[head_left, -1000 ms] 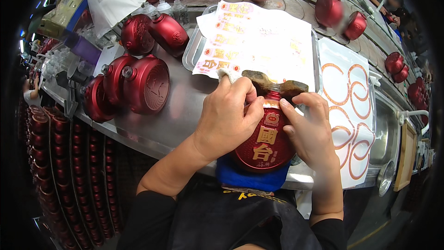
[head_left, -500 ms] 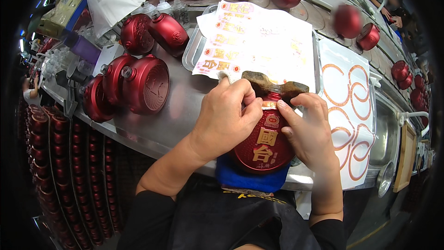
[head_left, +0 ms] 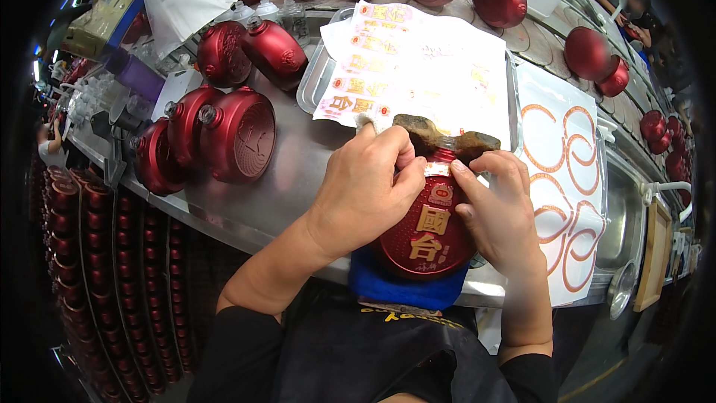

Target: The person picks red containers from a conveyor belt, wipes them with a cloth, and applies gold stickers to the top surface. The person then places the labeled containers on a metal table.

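A dark red round bottle (head_left: 403, 254) with raised gold lettering lies tilted in front of me, its neck pointing away. The neck rests in a worn brown padded holder (head_left: 477, 143); the bottle's lower end lies on a blue cloth (head_left: 406, 292). Across the neck sits a small gold-and-white label (head_left: 438, 169). My left hand (head_left: 371, 183) is closed, thumb and curled fingers pinching at the label's left end. A whitish scrap of cloth (head_left: 364, 121) shows by its fingers. My right hand (head_left: 503, 213) curls around the neck's other side, thumb pressed to the label's right end.
Behind the holder, printed label sheets (head_left: 447, 67) lie on a metal tray (head_left: 307, 89). To the right is a sheet of orange ring-shaped stickers (head_left: 556, 164), then a sink (head_left: 623, 216). More red bottles (head_left: 239, 138) stand left; others ride a conveyor (head_left: 548, 48) at the back.
Bottles on the back conveyor have shifted to the right. Both hands stay at the bottle neck with barely any movement; the label now looks paler in the light.
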A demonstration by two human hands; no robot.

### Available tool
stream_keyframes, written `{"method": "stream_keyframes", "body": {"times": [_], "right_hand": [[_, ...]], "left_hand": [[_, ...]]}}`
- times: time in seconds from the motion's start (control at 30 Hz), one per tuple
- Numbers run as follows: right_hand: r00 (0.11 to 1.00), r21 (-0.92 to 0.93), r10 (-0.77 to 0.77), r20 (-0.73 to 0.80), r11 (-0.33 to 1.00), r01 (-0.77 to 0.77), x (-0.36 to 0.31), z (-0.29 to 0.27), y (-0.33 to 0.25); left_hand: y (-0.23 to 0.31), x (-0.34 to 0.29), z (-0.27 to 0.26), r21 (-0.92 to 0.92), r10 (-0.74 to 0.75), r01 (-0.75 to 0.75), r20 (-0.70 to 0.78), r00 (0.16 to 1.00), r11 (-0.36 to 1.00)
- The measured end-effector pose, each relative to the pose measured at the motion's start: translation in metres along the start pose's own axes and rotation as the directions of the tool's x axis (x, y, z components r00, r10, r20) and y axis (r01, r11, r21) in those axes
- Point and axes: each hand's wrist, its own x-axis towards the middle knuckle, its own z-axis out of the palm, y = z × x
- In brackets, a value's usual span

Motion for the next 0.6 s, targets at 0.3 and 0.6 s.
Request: {"method": "stream_keyframes", "body": {"times": [0.3, 0.6], "right_hand": [[1.000, -0.012, -0.019, -0.012, 1.000, 0.019, 0.0011, 0.0006, -0.0014], [0.999, -0.019, -0.041, -0.011, 0.999, 0.040, 0.0020, 0.0007, -0.0021]], "left_hand": [[-0.0022, -0.0021, -0.0014, -0.017, -0.005, 0.005, 0.002, 1.000, 1.000], [-0.0074, -0.0010, -0.0048, -0.112, 0.002, -0.001, 0.011, 1.000, 0.994]]}}
